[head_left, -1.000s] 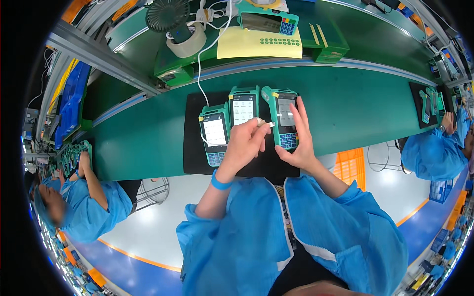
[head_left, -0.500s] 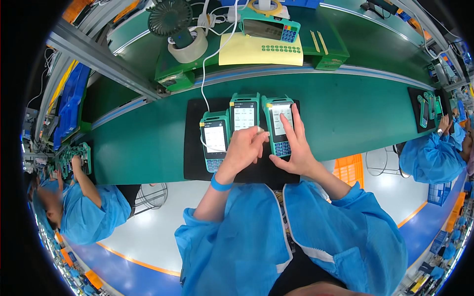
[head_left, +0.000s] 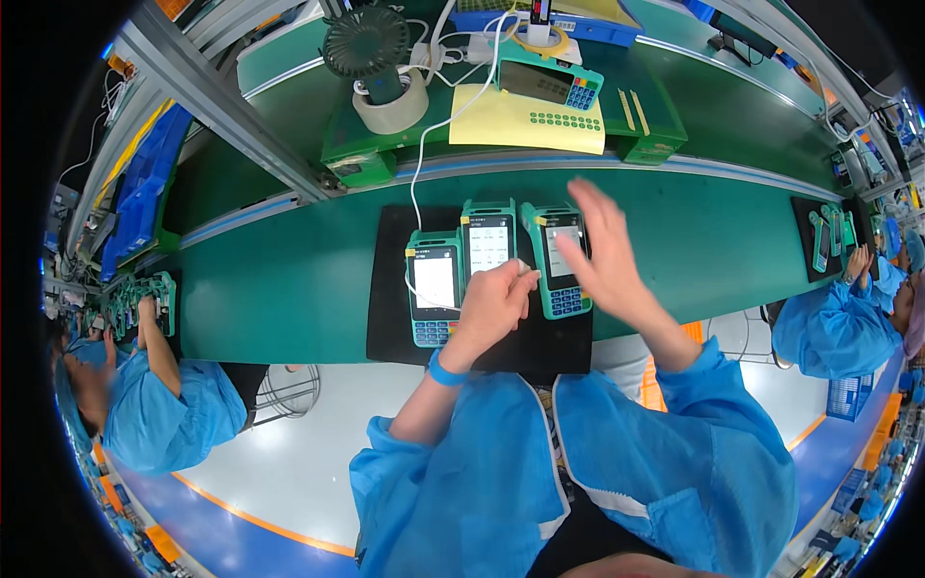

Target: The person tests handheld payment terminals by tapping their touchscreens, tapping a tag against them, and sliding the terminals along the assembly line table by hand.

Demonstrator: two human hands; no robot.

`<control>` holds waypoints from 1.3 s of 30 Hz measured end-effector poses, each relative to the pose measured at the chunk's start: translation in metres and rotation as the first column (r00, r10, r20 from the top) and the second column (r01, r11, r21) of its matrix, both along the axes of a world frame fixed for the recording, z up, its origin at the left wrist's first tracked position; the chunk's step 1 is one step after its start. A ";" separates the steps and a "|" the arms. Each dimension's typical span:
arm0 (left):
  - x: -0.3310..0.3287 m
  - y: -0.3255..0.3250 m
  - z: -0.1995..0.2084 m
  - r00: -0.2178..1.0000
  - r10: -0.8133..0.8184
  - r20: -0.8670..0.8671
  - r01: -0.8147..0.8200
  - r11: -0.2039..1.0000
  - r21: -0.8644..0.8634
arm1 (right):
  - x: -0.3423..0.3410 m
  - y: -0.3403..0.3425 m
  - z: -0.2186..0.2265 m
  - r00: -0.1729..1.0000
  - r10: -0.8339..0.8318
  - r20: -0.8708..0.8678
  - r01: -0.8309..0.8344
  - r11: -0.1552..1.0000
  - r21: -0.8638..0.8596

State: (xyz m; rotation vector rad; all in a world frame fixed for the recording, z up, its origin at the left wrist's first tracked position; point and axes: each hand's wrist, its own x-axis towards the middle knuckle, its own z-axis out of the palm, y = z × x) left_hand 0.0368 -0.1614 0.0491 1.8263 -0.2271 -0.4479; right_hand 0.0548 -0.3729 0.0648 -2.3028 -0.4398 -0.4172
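Three green payment terminals stand side by side on a black mat [head_left: 385,318]: a left one [head_left: 435,284], a middle one [head_left: 488,241] and a right one [head_left: 563,260]. All their screens are lit. A white cable [head_left: 416,178] comes down from the shelf and crosses the left terminal. My left hand [head_left: 489,310] is closed in a pinch on the cable's white plug end [head_left: 523,267], over the gap between the middle and right terminals. Open and slightly blurred, my right hand [head_left: 611,255] hovers over the right terminal's right side, its fingers stretched out.
On the green shelf behind stand a fan [head_left: 366,43], a tape roll [head_left: 393,104], a yellow sheet [head_left: 477,125] with round green stickers, another terminal [head_left: 535,81] and two thin sticks [head_left: 633,111]. Co-workers in blue sit left [head_left: 178,414] and right [head_left: 819,332] along the bench.
My right hand has lifted off the right terminal's screen and moved up and to the right. My left hand keeps its pinch on the plug. The whole view has shifted slightly.
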 end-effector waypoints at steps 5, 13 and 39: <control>-0.001 -0.002 0.000 1.000 0.008 0.029 -0.008 1.000 -0.011 | 0.109 0.004 0.015 0.949 -0.076 0.304 0.075 0.997 0.015; -0.004 -0.001 -0.005 0.998 0.009 0.058 -0.007 0.999 -0.033 | 0.153 0.009 0.006 0.953 -0.042 0.300 0.084 0.988 -0.130; 0.000 -0.035 0.001 0.823 0.116 0.557 -0.194 0.977 0.083 | 0.135 -0.005 0.016 0.946 0.097 0.310 -0.066 0.992 -0.109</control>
